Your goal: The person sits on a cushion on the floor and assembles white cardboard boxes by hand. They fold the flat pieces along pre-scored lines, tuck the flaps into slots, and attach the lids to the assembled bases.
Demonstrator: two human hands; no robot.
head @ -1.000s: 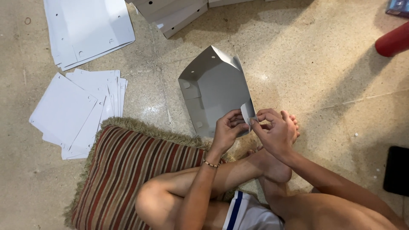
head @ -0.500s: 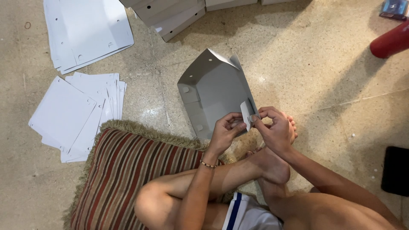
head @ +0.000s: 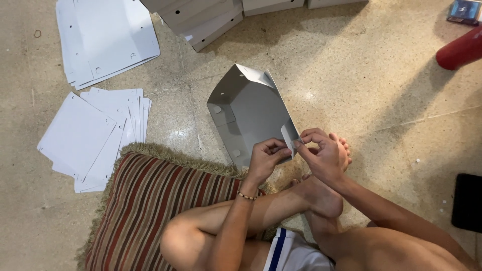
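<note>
A half-folded grey cardboard box lies on the stone floor in front of my crossed legs, its far end partly raised. My left hand pinches the box's near edge beside a small white flap. From the other side, my right hand grips that same flap with its fingertips. Both hands meet at the box's near right corner, just above my foot.
Two piles of flat white cardboard sheets lie at the left. Folded boxes stand at the top. A striped cushion sits under my left leg. A red object and a black object are at the right.
The box and both hands have stayed nearly in place; my fingers have shifted slightly on the flap at the near corner.
</note>
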